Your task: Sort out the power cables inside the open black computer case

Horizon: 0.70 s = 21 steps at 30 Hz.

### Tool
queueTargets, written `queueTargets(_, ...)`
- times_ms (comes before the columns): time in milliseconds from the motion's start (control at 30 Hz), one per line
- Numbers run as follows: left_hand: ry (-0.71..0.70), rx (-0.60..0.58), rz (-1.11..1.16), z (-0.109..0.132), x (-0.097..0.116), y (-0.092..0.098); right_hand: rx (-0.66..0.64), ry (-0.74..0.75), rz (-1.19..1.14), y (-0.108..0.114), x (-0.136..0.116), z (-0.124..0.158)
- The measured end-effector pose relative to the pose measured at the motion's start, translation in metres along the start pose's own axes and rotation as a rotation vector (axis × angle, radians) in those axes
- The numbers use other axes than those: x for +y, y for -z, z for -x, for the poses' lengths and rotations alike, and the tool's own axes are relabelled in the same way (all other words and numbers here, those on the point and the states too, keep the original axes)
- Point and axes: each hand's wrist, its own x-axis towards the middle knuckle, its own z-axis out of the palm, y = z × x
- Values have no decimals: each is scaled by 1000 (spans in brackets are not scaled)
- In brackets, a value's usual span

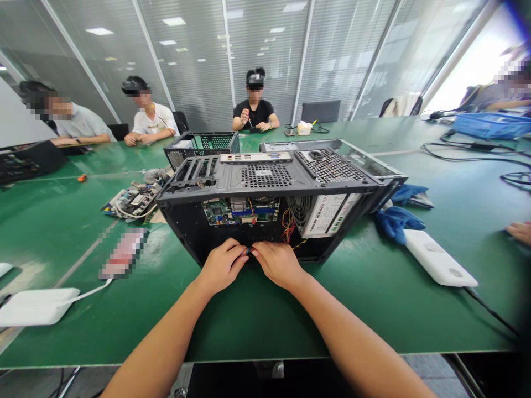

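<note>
A black computer case (pixel 194 207) lies with its open side toward me. Inside it are a green motherboard (pixel 219 211) and, at the right, a power supply (pixel 334 215) with a fan grille. Red, yellow and orange wires hang below the power supply. At the case's lower front edge, my left hand (pixel 222 265) pinches a bundle of coloured cables (pixel 248 251). My right hand (pixel 277 264) grips the same bundle just to the right, its fingers closed close to the left hand's. What lies under the fingers is hidden.
A loose circuit board (pixel 135 200) and a phone (pixel 124 253) lie at left. White power banks (pixel 39 307) (pixel 440 258) flank me. Blue gloves (pixel 400 220) lie at right, and a blue basket (pixel 492 126) stands farther back. Another case frame (pixel 203 142) stands behind; several people sit around.
</note>
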Motion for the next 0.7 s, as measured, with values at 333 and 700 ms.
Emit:
queueTargets(333, 13, -43, -54, -1, 5, 3, 5, -13, 29, -4, 1, 1)
queueTargets(700, -16, -52, 223, -4, 10, 7, 58, 16, 16, -3, 0, 2)
